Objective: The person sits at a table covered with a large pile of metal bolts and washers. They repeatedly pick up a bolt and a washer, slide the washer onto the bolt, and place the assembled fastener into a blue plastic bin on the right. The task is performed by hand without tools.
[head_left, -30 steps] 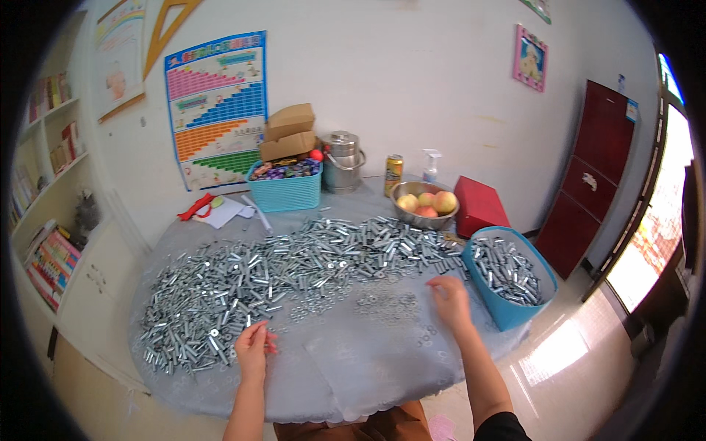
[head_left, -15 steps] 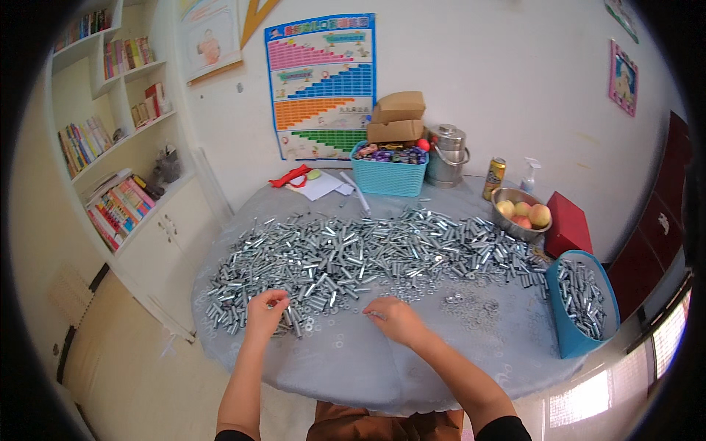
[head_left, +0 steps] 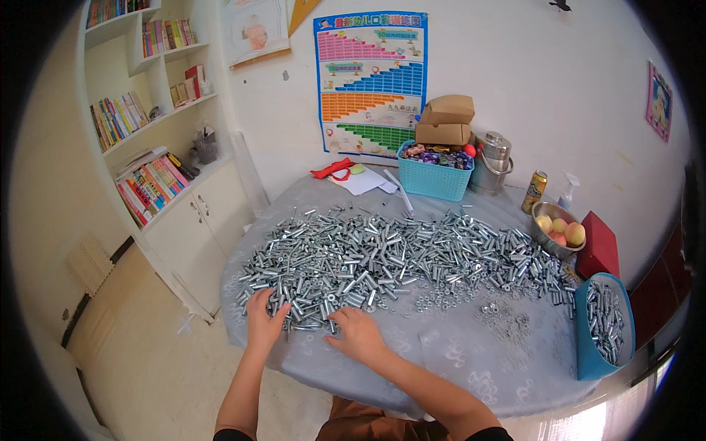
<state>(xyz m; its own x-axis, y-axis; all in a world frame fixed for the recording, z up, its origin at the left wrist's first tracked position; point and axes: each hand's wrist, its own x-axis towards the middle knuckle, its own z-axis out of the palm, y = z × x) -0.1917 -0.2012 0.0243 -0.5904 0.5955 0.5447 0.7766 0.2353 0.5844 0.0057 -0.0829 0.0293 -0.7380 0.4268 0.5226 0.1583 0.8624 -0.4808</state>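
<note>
A wide heap of silvery metal tubes and pins [head_left: 368,253] lies across the grey-covered table [head_left: 456,367]. My left hand [head_left: 265,323] is at the heap's near left edge, thumb and fingers apart and fingertips among the metal pieces. A little to its right, my right hand [head_left: 358,336] reaches to the near edge of the heap. Its thumb is apart from the curved fingers, and no piece shows between them. Small washers [head_left: 437,298] lie along the heap's near side, with a patch of finer rings [head_left: 507,320] to the right.
A blue bin [head_left: 585,331] of metal tubes stands at the right table edge. Behind it are a red box [head_left: 597,246], a steel bowl [head_left: 548,241] of fruit, a can [head_left: 535,192] and a spray bottle [head_left: 568,191]. A turquoise basket [head_left: 435,180] and metal canister [head_left: 491,163] stand at the back.
My right hand has moved left to the heap's edge, closer to my left hand, and its fingers have spread. My left hand's fingers have opened over the pieces. The view has shifted left.
</note>
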